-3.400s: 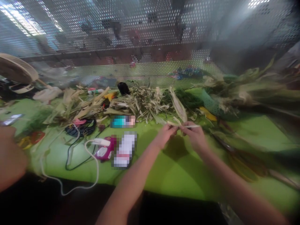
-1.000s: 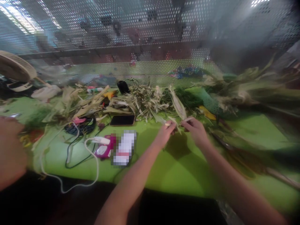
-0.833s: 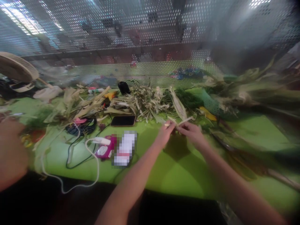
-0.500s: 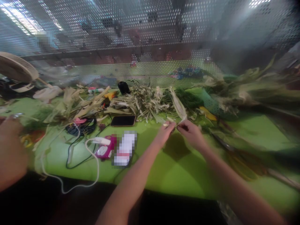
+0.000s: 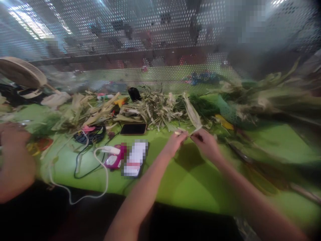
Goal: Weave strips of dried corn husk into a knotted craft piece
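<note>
Thin pale husk strip, pinched between left hand and right hand, mostly hidden

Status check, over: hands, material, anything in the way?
Left hand and right hand close together, pinching pale husk-like strip; one piece or several, unclear. Larger husk just beyond them. Pale-screened phone off to the left.

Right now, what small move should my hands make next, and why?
Perhaps ease your bare right hand slightly away from your bare left hand: both seem to pinch thin, pale, husk-like material, and the hands, nearly touching, hide much of it.
</note>
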The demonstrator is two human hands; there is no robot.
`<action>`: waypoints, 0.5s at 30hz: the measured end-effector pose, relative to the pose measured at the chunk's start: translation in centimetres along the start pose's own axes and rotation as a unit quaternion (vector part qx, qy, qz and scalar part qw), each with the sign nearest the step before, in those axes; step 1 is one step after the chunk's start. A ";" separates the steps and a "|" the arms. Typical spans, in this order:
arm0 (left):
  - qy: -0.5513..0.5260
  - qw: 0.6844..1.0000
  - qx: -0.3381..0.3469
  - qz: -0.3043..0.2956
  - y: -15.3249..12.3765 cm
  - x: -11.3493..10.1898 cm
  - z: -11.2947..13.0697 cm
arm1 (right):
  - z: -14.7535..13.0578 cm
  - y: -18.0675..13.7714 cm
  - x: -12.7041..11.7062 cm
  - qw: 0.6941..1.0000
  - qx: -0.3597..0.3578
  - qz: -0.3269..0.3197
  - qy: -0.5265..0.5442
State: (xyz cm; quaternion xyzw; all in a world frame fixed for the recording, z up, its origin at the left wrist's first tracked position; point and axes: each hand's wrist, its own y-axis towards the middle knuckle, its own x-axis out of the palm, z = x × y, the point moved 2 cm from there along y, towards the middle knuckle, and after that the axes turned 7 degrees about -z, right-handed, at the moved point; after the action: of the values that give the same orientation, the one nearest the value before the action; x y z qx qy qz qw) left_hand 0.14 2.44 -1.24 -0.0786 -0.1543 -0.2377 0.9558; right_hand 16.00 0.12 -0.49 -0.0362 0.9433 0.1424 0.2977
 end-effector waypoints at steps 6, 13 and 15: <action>0.004 1.000 0.002 0.007 0.3 -0.3 -0.4 | 0.1 0.2 0.1 0.975 0.089 0.009 0.203; 0.123 0.992 0.015 -0.036 0.0 -0.2 0.1 | -0.5 0.3 -0.5 0.970 0.109 0.047 0.214; 0.162 0.985 0.026 -0.044 -0.1 -0.2 0.4 | -0.6 0.2 -0.5 0.969 0.109 0.061 0.212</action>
State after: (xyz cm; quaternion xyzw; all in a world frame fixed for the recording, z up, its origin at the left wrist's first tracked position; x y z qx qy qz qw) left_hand -0.18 2.48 -0.93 -0.0075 -0.0065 -0.2848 0.9585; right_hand 16.04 0.16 0.29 0.0241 0.9951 0.0459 0.0837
